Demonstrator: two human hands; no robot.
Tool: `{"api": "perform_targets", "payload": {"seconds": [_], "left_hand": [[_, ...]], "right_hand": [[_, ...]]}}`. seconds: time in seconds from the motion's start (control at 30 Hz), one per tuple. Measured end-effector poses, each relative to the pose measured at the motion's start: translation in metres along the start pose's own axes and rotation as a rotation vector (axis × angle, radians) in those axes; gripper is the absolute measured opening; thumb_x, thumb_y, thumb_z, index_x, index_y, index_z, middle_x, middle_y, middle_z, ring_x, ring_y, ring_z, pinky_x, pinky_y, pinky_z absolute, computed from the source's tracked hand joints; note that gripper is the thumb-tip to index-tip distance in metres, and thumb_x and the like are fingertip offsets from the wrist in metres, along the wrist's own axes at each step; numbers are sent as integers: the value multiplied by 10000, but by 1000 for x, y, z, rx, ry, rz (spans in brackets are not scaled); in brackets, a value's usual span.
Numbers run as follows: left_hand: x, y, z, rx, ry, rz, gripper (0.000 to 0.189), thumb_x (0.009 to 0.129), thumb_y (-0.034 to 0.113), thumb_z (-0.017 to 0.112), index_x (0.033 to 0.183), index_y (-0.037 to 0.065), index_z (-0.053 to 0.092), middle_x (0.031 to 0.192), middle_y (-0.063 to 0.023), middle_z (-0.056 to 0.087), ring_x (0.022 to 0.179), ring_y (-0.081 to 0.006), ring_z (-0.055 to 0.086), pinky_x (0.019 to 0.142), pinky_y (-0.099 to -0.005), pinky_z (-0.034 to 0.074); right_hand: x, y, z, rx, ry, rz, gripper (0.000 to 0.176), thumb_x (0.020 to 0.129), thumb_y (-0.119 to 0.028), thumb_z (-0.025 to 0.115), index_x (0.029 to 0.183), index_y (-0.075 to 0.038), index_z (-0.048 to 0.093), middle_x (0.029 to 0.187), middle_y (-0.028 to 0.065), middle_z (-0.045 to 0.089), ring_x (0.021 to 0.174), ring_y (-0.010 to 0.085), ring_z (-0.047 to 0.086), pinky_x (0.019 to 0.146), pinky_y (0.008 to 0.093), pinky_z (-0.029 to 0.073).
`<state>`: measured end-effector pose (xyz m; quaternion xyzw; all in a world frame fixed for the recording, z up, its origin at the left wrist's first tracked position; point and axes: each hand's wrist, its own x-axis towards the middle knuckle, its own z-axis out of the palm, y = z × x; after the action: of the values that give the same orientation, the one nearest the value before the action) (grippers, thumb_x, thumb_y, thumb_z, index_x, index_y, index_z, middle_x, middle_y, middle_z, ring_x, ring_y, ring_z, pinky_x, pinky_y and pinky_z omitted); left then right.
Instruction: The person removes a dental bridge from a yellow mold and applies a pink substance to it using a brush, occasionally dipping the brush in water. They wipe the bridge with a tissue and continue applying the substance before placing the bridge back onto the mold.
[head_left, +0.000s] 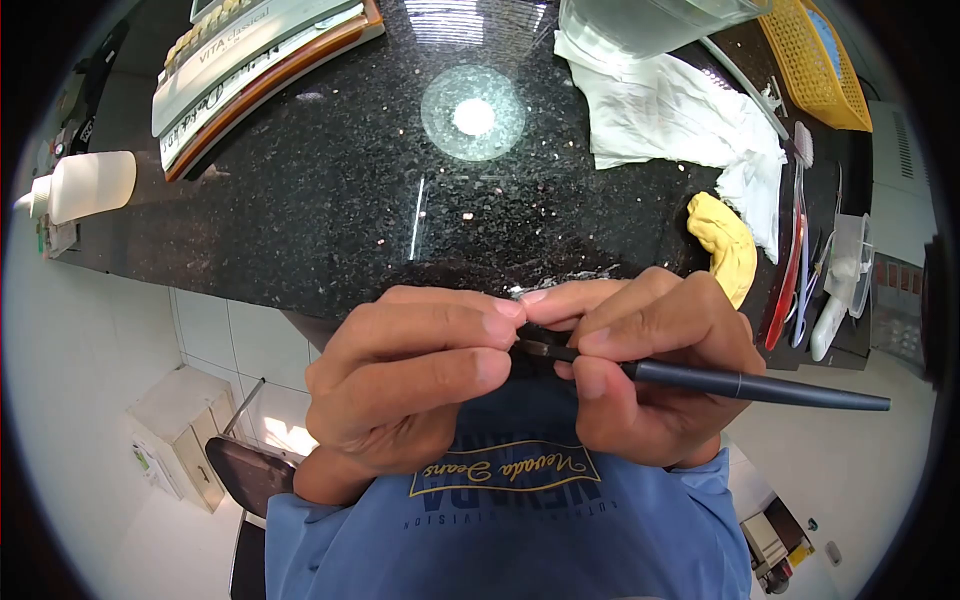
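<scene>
A slim brush (780,388) with a dark blue handle is pinched in my right hand (670,350), its short tip pointing left. My left hand (420,370) is closed, thumb and fingers pressed together just by the brush tip. What sits between the left fingertips is too small and covered to make out. Both hands meet in front of my chest at the near edge of the black speckled countertop (330,200), with the index fingertips almost touching.
A shade guide box marked VITA classical (250,50) and a white squeeze bottle (95,187) stand left. Toward the right are a clear container (650,25), white cloth (670,110), crumpled yellow piece (725,245), red-handled toothbrush (788,280) and yellow basket (815,75).
</scene>
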<state>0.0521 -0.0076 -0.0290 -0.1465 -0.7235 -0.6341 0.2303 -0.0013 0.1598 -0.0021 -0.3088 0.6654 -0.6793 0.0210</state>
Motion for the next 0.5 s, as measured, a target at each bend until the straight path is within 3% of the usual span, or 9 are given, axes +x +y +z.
{"api": "perform_targets", "payload": {"seconds": [0.17,0.23,0.27,0.33,0.5], "left_hand": [[0,-2,0,1,-10,4,156,849,-69,601,937,45,539,953,-137,575,822,-258,650,698,-296,581],[-2,-6,3,-135,78,53,233,740,-144,632,945,-34,637,987,-193,620,855,-301,664,714,-331,587],[-1,-4,2,-136,79,52,233,740,-144,632,945,-34,637,987,-193,620,855,-301,664,714,-331,587],[1,0,-1,4,-17,12,143,854,-57,602,938,42,542,950,-139,575,819,-260,648,692,-296,583],[2,0,-1,6,-27,12,145,853,-57,602,940,41,542,952,-142,575,817,-260,646,684,-299,584]], "right_hand": [[0,0,-1,-4,-23,12,153,843,-13,624,861,53,487,686,170,578,647,216,666,632,302,594],[1,1,-1,-2,-24,0,133,837,2,611,855,56,491,673,161,571,600,188,642,656,329,598],[1,2,-1,-2,-25,2,133,837,2,611,855,56,491,673,161,571,600,188,642,656,329,598],[2,3,0,13,-21,-23,121,829,14,612,844,57,499,663,146,565,548,151,601,691,366,599],[3,5,3,13,11,-48,109,813,28,618,824,57,513,646,131,558,517,127,569,721,395,596]]}}
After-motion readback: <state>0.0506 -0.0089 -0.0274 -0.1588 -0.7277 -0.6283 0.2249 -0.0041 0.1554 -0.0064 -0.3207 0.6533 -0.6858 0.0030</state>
